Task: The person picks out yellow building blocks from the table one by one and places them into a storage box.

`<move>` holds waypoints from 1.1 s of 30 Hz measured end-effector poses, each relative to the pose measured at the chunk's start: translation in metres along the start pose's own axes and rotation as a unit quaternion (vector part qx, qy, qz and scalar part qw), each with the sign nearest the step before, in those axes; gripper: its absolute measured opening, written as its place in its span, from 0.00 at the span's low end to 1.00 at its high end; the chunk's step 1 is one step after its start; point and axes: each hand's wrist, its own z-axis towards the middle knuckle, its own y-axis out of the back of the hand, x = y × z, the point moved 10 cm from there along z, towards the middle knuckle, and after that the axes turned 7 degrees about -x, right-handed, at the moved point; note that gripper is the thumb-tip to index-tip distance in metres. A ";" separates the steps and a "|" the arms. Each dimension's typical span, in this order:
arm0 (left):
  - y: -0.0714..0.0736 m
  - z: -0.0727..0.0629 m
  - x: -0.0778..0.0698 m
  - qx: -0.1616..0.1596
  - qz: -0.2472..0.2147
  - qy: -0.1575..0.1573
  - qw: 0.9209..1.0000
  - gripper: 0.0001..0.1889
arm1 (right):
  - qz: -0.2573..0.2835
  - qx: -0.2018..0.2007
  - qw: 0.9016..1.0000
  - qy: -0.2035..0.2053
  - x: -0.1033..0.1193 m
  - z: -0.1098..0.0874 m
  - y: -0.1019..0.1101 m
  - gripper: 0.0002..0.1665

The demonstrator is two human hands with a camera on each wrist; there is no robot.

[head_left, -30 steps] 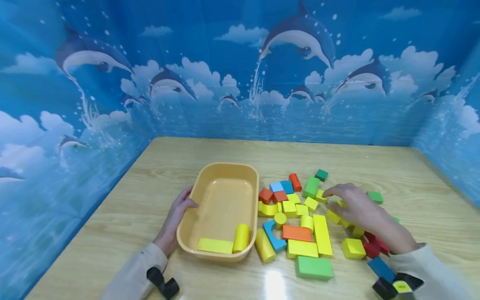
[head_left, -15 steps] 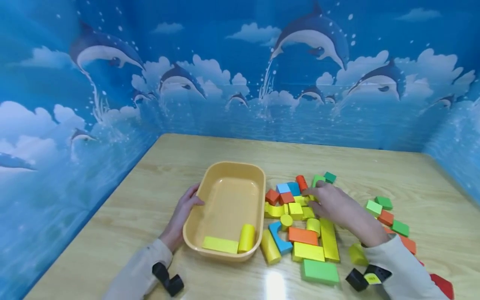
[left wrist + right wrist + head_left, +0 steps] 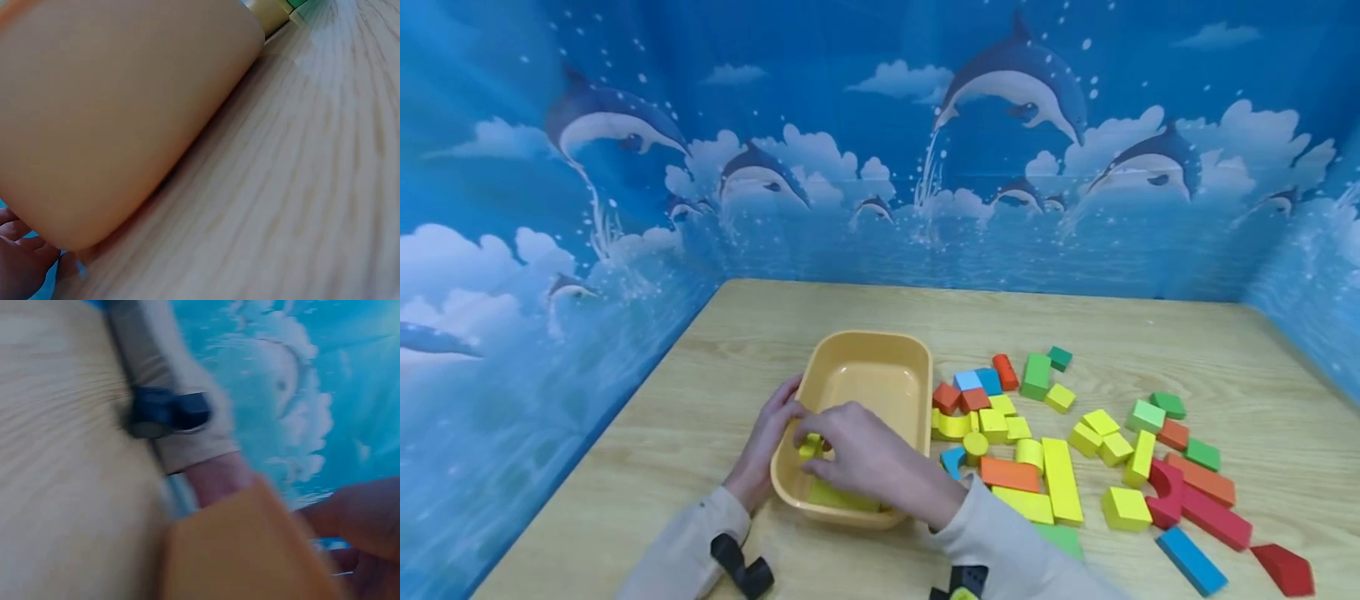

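A tan plastic tub stands on the table, its side filling much of the left wrist view. My left hand holds its left rim, thumb over the edge and fingers on the outside. Over the near left part of the tub is my right hand, pinching a small yellow block that the fingers partly cover. Beneath it a flat yellow block lies in the tub. The right wrist view is blurred and shows the tub's corner beside the right fingers.
Right of the tub lie many loose blocks, among them a long yellow block, an orange block and a green block. Farther right are a red arch, a blue block and a red wedge. A dolphin-print curtain hangs behind.
My right hand has gone from the yellow blocks on the right to over the tub, bringing a small yellow block. My left hand has stayed on the rim.
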 end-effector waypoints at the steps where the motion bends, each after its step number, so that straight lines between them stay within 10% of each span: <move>1: 0.000 0.000 0.000 0.001 0.001 -0.001 1.000 0.34 | -0.008 0.006 1.000 -0.003 0.000 0.000 -0.007 0.12; 33: 0.001 0.000 -0.004 -0.008 0.014 -0.014 1.000 0.34 | -0.050 0.098 0.994 0.026 -0.006 -0.004 -0.042 0.09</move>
